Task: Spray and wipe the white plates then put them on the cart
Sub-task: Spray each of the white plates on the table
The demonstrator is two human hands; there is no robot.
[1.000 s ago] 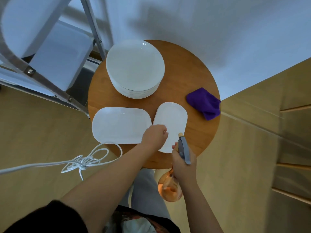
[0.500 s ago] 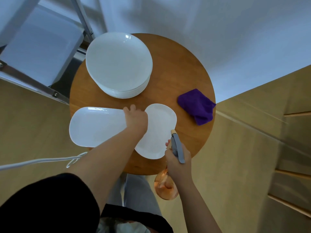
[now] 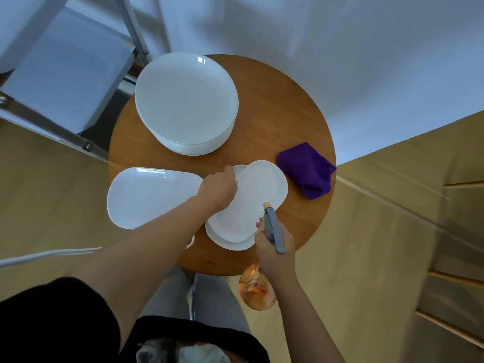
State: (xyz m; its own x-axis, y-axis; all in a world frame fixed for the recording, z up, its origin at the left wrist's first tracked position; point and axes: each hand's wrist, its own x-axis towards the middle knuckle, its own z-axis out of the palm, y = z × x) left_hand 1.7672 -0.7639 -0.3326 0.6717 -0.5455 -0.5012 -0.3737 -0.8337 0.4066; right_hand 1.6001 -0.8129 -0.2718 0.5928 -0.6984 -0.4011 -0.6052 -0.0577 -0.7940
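Oblong white plate [image 3: 251,203], the upper of two, is pinched at its far left rim by the curled fingers of the left hand [image 3: 217,188] and sits skewed over a second oblong plate [image 3: 225,241] whose rim shows beneath it at the near and far ends. Its long axis runs from near-left to far-right, the far end toward the purple cloth [image 3: 306,170]. From those fingers the left forearm stretches back across the table edge to a black sleeve. The right hand [image 3: 273,251] has its fingers wrapped round the neck of a spray bottle [image 3: 258,290], whose grey trigger head [image 3: 273,229] points its nozzle at the held plate; the orange-tinted body hangs below the hand, off the table edge. The round wooden table [image 3: 275,106] also bears a stack of round white plates [image 3: 186,103] at the far side and a larger oblong platter [image 3: 149,197] on the left, overhanging the edge. A metal cart [image 3: 65,74] stands at far left.
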